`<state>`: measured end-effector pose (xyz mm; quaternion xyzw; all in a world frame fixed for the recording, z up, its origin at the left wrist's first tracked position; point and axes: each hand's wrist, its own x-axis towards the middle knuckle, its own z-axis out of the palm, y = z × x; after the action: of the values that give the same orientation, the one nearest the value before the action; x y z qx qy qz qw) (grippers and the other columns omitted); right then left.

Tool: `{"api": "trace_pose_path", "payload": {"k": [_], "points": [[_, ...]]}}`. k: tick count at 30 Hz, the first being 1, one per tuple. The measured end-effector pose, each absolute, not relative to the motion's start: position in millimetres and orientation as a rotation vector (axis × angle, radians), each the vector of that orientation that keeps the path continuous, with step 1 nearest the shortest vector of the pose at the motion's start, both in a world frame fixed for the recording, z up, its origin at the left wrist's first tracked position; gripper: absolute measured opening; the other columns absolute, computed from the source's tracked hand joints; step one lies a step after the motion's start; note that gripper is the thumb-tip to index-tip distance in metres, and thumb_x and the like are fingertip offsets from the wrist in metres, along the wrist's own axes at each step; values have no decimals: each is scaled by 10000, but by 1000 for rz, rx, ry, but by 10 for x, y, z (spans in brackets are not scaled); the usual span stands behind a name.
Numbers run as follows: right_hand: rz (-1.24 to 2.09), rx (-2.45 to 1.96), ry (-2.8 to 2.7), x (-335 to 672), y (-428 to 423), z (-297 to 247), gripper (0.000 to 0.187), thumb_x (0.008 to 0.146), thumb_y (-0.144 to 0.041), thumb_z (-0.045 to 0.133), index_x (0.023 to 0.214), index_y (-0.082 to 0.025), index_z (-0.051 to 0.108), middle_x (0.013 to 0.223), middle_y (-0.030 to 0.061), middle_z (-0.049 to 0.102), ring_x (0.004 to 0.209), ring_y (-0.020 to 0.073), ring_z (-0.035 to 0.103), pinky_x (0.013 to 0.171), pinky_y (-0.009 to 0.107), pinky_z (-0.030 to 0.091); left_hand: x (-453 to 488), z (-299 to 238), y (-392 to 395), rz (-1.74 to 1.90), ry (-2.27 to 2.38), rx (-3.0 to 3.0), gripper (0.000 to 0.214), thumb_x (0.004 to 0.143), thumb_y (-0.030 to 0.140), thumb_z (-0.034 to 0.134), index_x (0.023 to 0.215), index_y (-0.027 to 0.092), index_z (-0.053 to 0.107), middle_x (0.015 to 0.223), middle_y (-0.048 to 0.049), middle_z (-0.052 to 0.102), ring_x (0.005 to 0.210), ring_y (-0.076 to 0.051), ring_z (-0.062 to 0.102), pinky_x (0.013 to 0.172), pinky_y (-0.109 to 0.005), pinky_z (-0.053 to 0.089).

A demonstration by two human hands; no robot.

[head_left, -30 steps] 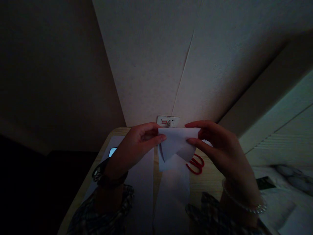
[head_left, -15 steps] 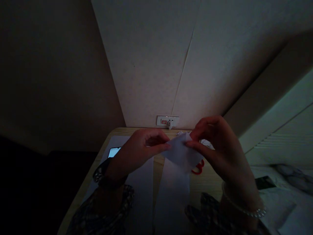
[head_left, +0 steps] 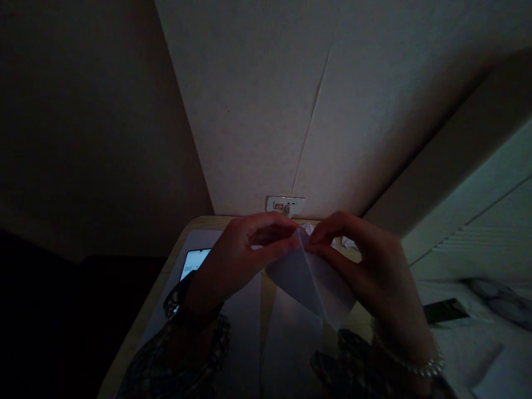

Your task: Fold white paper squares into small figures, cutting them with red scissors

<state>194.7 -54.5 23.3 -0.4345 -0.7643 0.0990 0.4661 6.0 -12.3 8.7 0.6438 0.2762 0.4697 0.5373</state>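
Fingers point(head_left: 276, 251) of the left hand point(head_left: 243, 252) and right hand point(head_left: 369, 257) pinch a folded white paper point(head_left: 293, 277) near its upper point, above the wooden surface point(head_left: 208, 223), where unequal pull could skew the central crease point(head_left: 313, 274) or tear the sheet.

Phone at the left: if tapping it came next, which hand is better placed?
Probably the left hand: it is nearer the phone, partly overlapping it in view. The right hand is farther off, across the folded paper both hands hold.
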Motion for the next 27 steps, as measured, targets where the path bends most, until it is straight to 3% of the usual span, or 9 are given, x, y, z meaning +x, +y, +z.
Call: {"api": "trace_pose_path", "payload": {"k": [14,19,23,27], "points": [[-12,-1175,-1887,1973,-573,197,104,911,-152,688,976,-223,650,900,-2,723,810,158,679,734,264,526,54,100,-104,1263,754,1427,151,758,98,757,706,232,802,688,24,767,703,-142,724,685,-201,551],[40,-1193,-1649,2128,-546,59,292,845,-270,776,1110,-268,655,1083,29,715,1003,230,668,870,372,532,2,-63,-51,1428,645,1246,62,806,250,782,750,267,801,813,14,817,795,-150,743,735,-222,571],[298,-1075,-1433,2154,-555,5,433,788,-227,811,1175,-298,629,1175,33,681,1029,228,673,884,382,554,-15,-120,-39,1451,497,1084,68,811,257,782,752,284,804,852,20,818,850,-156,738,796,-269,584],[440,-1164,-1435,2068,-605,50,87,865,-230,745,938,-266,716,873,-8,731,825,188,700,712,304,543,-3,-113,-39,1433,477,1024,42,771,311,840,749,283,819,863,16,802,815,-146,723,740,-243,566]]}}
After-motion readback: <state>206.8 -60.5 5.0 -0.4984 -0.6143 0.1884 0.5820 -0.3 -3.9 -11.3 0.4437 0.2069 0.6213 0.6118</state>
